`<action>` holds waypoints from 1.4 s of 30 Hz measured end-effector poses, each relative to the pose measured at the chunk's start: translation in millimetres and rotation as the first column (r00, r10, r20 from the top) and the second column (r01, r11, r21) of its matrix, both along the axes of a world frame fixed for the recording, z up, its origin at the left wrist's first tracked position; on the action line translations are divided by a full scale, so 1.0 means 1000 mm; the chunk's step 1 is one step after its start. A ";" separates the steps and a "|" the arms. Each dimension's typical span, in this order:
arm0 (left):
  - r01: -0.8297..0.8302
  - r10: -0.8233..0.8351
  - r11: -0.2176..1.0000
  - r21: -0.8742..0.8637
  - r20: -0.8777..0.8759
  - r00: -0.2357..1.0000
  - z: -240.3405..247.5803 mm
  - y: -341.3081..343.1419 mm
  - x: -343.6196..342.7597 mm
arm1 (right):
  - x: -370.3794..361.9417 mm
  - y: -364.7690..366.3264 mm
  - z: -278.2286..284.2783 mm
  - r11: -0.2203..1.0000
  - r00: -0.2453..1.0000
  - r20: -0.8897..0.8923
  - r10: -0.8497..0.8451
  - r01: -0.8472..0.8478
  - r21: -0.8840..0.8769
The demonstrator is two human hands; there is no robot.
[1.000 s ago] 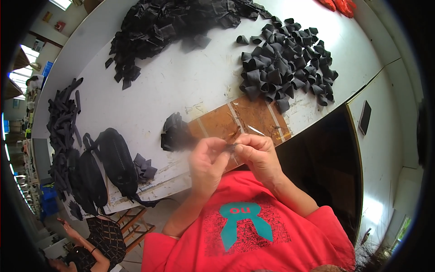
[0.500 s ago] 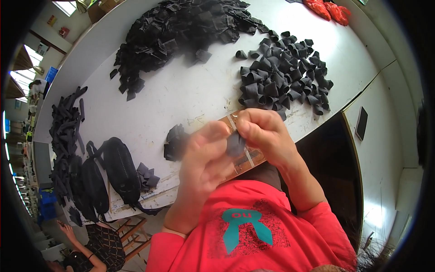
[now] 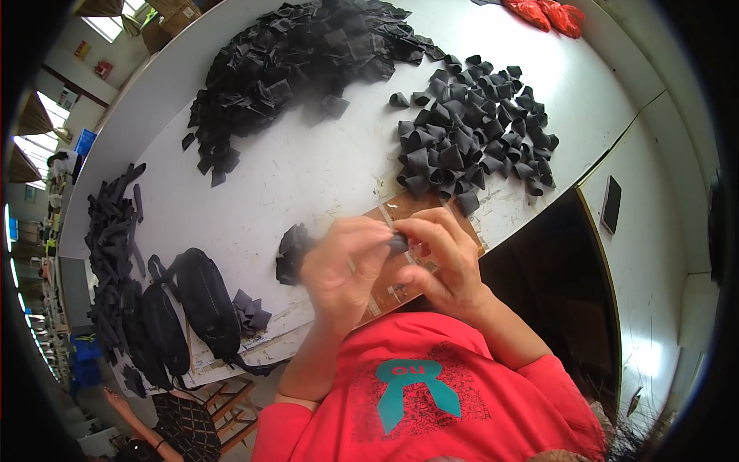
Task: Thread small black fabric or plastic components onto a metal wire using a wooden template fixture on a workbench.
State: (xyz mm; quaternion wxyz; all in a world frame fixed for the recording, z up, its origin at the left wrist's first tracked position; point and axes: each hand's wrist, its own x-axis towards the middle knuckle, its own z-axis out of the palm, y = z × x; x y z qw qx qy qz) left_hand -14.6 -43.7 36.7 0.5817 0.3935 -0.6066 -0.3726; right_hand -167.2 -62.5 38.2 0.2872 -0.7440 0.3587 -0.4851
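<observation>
A small dark piece of fabric [image 3: 398, 245] is held between my two hands, mostly covered by fingers. My left hand [image 3: 342, 269] pinches it at its left side, with the fingers closed. From the other side, my right hand [image 3: 450, 258] grips it with curled fingertips, while the right thumb lies lower and apart. Both hands are over a brown board [image 3: 400, 206] with pale strips across it. Beside my left hand sits a small stack of black fabric pieces [image 3: 292, 254]. Beyond the board lies a heap of curled, looped dark pieces [image 3: 439, 150].
A large heap of flat black pieces [image 3: 269, 85] covers the far table. Black strips [image 3: 112, 246] and black pouches [image 3: 206, 296] lie at the left. A phone [image 3: 611, 204] rests on the right surface; red bags [image 3: 543, 14] are at the back. Another person [image 3: 188, 423] sits lower left.
My hands have come together around the fabric piece, which showed flatter before and is now mostly covered. The right hand has shifted down, baring more of the board. The view has shifted slightly.
</observation>
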 end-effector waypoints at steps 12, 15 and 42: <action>0.161 0.006 0.970 0.183 -0.679 0.734 -0.024 0.010 0.007 | 0.008 -0.004 -0.004 0.983 0.998 -0.020 -0.061 0.057 -0.174; 0.110 -0.004 0.978 0.176 -0.516 0.857 -0.025 0.011 0.007 | 0.007 -0.005 -0.019 0.987 0.999 0.015 -0.028 0.030 -0.160; -0.164 0.198 0.976 -0.146 0.268 0.943 -0.024 0.002 0.003 | -0.001 -0.015 -0.011 0.973 0.998 -0.062 0.015 -0.029 -0.230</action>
